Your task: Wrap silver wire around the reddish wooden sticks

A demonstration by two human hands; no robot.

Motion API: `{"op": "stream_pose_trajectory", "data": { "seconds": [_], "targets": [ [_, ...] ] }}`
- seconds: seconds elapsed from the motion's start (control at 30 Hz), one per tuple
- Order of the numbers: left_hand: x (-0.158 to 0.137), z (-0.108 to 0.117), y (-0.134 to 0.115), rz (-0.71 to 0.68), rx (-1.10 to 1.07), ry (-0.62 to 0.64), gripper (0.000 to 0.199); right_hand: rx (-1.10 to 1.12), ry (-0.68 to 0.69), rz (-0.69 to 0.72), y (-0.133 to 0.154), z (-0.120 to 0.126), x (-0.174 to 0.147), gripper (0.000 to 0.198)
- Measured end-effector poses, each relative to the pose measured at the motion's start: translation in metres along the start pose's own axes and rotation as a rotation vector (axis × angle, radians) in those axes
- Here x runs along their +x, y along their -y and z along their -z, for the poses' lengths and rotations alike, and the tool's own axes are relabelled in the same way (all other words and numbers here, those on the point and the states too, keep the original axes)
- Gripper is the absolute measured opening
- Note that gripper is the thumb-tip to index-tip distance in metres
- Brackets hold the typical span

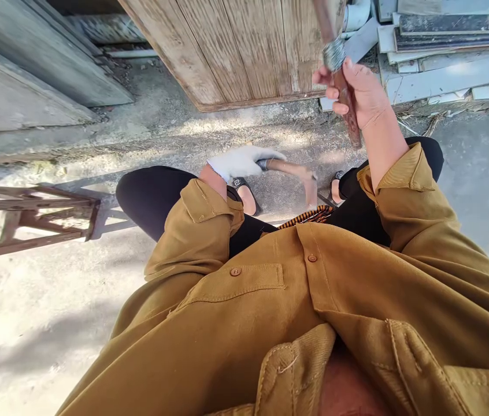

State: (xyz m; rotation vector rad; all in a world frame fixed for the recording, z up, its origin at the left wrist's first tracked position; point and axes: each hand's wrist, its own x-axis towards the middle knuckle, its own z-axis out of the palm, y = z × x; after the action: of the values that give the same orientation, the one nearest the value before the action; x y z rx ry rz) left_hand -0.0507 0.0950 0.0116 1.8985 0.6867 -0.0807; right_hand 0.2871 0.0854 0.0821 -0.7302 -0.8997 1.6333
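My left hand [236, 162], in a white glove, is closed around the dark grip of a wooden-handled tool [290, 167]. The tool's far end bends down towards my body; it is blurred, so its exact kind is unclear. My bare right hand [363, 92] is raised at the upper right, fingers wrapped around a worn brown rod [347, 107]. Silver wire [334, 53] is wound around the rod just above my thumb. The rod's upper end leaves the top of the picture. My two hands are well apart.
A weathered plank panel [244, 52] stands ahead. Stacked boards [452, 52] lie at the upper right, beside a white pipe [357, 16]. A wooden stool [32, 219] lies or stands at the left. Below my chest is an orange-and-black striped thing [307, 216], above the concrete floor [54, 300].
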Motion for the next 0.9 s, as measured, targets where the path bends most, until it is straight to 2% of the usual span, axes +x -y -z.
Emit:
{"op": "stream_pose_trajectory", "data": {
  "seconds": [0.07,0.17,0.27,0.33,0.37,0.43,0.5,0.57,0.67,0.73,0.8,0.9],
  "targets": [
    [-0.001,0.003,0.0,0.135,0.255,0.094,0.083,-0.141,0.174,-0.058,-0.005,-0.001,-0.006,0.065],
    [0.004,-0.003,0.001,0.359,0.381,0.097,0.067,-0.286,0.372,-0.211,-0.012,-0.014,-0.014,0.061],
    [0.009,-0.008,0.006,0.466,0.285,0.004,0.068,-0.293,0.546,-0.307,-0.015,-0.029,-0.018,0.059],
    [0.01,-0.007,0.009,0.48,0.118,-0.101,0.073,-0.25,0.607,-0.276,-0.014,-0.032,-0.018,0.057],
    [0.01,-0.006,0.01,0.472,0.022,-0.159,0.077,-0.22,0.589,-0.226,-0.014,-0.032,-0.017,0.056],
    [0.009,-0.004,0.009,0.431,-0.133,-0.276,0.084,-0.145,0.449,-0.082,-0.012,-0.029,-0.014,0.057],
    [0.009,-0.002,0.007,0.375,-0.2,-0.392,0.088,-0.052,0.256,0.04,-0.006,-0.025,-0.011,0.059],
    [0.01,-0.002,0.004,0.305,-0.228,-0.472,0.083,0.054,0.054,0.077,0.003,-0.024,-0.01,0.058],
    [0.012,-0.005,0.0,0.199,-0.32,-0.494,0.068,0.184,-0.222,0.069,0.021,-0.028,-0.011,0.043],
    [0.012,-0.007,-0.002,0.156,-0.403,-0.49,0.061,0.229,-0.358,0.079,0.032,-0.031,-0.011,0.042],
    [0.011,-0.009,-0.003,0.13,-0.481,-0.5,0.058,0.252,-0.445,0.1,0.039,-0.034,-0.012,0.049],
    [0.008,-0.01,-0.001,0.13,-0.557,-0.48,0.061,0.252,-0.505,0.125,0.042,-0.034,-0.011,0.051]
  ]
}}
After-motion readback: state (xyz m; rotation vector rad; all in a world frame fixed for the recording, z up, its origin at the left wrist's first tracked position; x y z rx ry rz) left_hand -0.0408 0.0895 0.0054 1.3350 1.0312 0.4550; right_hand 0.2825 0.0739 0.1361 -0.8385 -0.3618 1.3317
